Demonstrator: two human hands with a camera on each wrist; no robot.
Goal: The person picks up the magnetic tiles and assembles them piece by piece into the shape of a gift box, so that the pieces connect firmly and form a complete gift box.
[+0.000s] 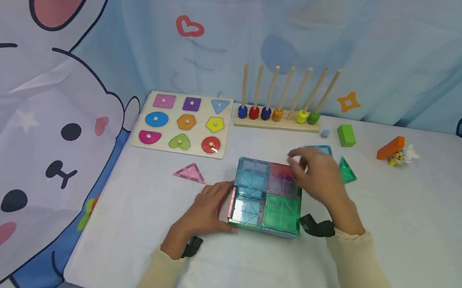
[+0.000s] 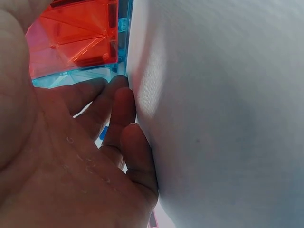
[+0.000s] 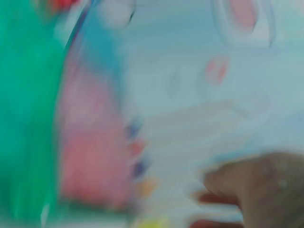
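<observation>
A low box-shaped block of see-through magnetic tiles [image 1: 282,214] sits mid-table, its top showing blue, pink-red and green squares. My left hand [image 1: 209,209] rests at its left side, thumb by the near corner and fingers along the side. In the left wrist view those fingers [image 2: 124,107] lie loosely bent beside a red tile [image 2: 83,35] with blue edging. My right hand [image 1: 319,175] is over the block's far right corner, fingers loosely bent, with nothing visible in them. The right wrist view is blurred. A blue tile [image 1: 323,149] lies partly hidden behind that hand, near a green triangle tile [image 1: 346,171].
A pink triangle tile [image 1: 191,173] lies left of the block. Behind stand a wooden shape puzzle board [image 1: 172,148] and a peg rack [image 1: 277,125] with coloured beads. Toward the right are a green block [image 1: 346,136], an orange block [image 1: 390,148] and a small figurine [image 1: 396,158].
</observation>
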